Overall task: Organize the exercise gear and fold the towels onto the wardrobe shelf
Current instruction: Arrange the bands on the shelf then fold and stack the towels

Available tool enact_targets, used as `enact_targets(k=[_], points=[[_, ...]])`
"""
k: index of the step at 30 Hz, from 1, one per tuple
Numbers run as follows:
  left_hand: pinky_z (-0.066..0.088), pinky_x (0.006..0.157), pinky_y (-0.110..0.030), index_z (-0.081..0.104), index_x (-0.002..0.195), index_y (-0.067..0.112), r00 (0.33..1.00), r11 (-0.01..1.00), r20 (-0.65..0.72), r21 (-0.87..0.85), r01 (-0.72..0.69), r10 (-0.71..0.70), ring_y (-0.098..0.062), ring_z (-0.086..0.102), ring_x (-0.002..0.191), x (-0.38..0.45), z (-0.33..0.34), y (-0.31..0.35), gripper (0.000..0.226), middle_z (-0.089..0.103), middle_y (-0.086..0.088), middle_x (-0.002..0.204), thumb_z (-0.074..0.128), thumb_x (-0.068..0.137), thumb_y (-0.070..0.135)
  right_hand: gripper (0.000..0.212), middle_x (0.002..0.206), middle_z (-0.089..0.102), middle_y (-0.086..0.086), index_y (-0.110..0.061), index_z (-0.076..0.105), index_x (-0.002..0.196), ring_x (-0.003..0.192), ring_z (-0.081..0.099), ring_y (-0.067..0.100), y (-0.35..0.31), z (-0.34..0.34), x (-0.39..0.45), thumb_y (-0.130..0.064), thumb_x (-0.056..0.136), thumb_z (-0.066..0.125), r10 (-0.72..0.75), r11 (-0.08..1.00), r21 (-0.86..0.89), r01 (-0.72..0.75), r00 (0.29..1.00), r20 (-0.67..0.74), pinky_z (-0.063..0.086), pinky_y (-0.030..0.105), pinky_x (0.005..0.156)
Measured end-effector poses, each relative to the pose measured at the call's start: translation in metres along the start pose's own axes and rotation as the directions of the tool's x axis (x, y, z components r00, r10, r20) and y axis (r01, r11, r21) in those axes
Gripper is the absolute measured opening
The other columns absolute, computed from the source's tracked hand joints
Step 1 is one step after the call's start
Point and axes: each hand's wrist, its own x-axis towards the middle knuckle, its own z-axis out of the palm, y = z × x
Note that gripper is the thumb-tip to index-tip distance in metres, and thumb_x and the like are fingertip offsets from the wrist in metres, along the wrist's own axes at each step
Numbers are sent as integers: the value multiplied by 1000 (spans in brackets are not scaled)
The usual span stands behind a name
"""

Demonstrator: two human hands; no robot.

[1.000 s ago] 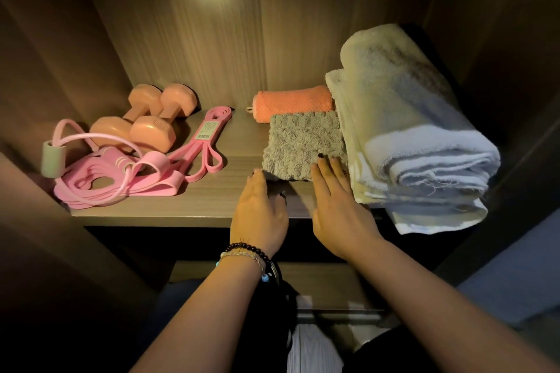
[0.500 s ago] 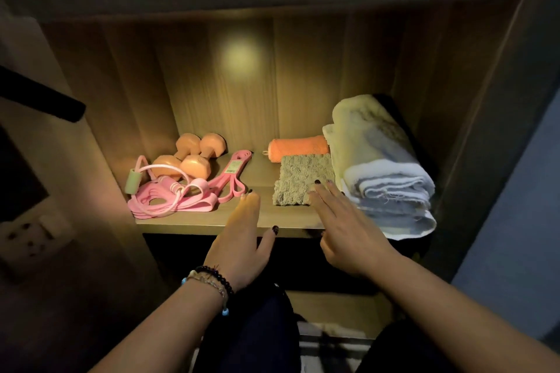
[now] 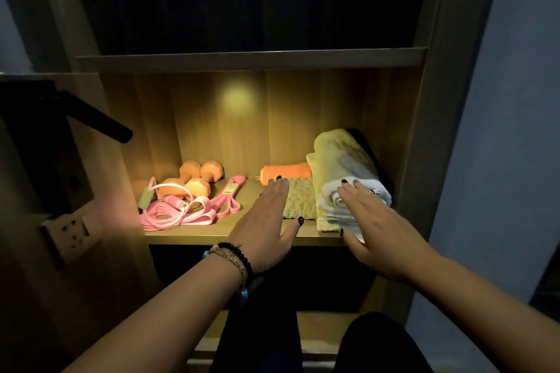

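We hold both hands flat and spread wide, grasping nothing. Our left hand (image 3: 263, 222) hovers in front of the shelf (image 3: 194, 235), its fingertips reaching toward the left edge of the small grey towel (image 3: 301, 198). Our right hand (image 3: 374, 221) hovers in front of the folded white towel stack (image 3: 339, 166); whether the palm touches the stack cannot be told.

Location of items on the shelf:
- Left side: 2 orange dumbbells (image 3: 194, 180), with the pink resistance bands (image 3: 181, 215) piled in front of them.
- Centre: the rolled orange towel (image 3: 288, 172) lies at the back, long axis left to right; the grey towel lies flat just in front of it.
- Right side: the white towel stack runs front to back, touching the grey towel's right edge.

Judgement: the gear and towels appear sorted, and the task is near completion. Any remaining adjustment concerns the towels, which lie directly ahead of both hands. The right hand is nearer the white stack; the left hand is nearer the grey towel.
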Motion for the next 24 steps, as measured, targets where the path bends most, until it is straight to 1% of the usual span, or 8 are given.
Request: enact_targets(k=[3,6,11,13,16,19,21,24], points=[[-1,109,-15,-4,154,17,999,998,-3,-15,-54,54,-5,-8,147,12,-7,16,74,-6,6,162,41,100,41,73,162,0,-6,-23,1,153,148,-6,8,14,-14,-15,-40,97,44,27,999,-27,-28,999,-36,10,26,119],[1,112,-16,-3,154,16,993,992,-7,-52,-116,115,-5,-9,147,33,-6,31,74,-5,5,162,41,100,41,72,162,3,-5,-21,2,153,148,-4,8,34,-31,-24,-40,98,43,78,994,-71,-83,994,-70,4,21,115],[2,113,-17,-3,154,15,974,972,27,-76,-222,225,-5,-10,147,72,13,55,72,-7,5,162,40,101,39,73,162,-5,-4,-19,-5,153,147,-9,7,74,-44,-31,-42,99,38,212,968,-117,-220,974,-82,-6,16,110],[1,115,-18,-3,154,14,964,962,43,-84,-260,264,-5,-10,147,86,26,62,72,-7,3,162,40,101,38,75,161,-5,-5,-18,-5,153,147,-9,8,91,-42,-33,-41,99,41,261,959,-99,-267,963,-72,-5,19,112],[2,118,-19,-3,154,13,943,942,58,-96,-321,327,-5,-11,147,105,50,71,72,-6,3,162,40,101,36,77,160,1,-4,-17,3,154,148,-4,10,119,-35,-38,-38,96,49,320,945,-42,-325,942,-104,4,31,120],[10,120,-26,8,154,8,889,888,25,-49,-456,458,-11,-2,149,126,75,86,69,6,-5,162,43,100,31,79,160,8,3,-11,10,153,148,2,14,149,-26,-46,-33,93,56,370,923,-49,-382,915,-159,7,31,118],[17,119,-34,19,151,2,824,824,9,-9,-566,566,-22,11,149,143,95,99,68,20,-14,159,49,95,26,81,159,16,10,-5,15,152,147,11,20,169,-22,-53,-29,90,61,396,907,-74,-415,899,-187,14,37,117],[25,116,-42,24,148,-1,736,737,52,-1,-676,675,-30,21,146,169,123,126,68,26,-19,156,49,91,25,82,156,23,18,2,21,149,145,20,28,196,-20,-64,-24,86,65,456,873,-85,-481,865,-211,20,46,115]])
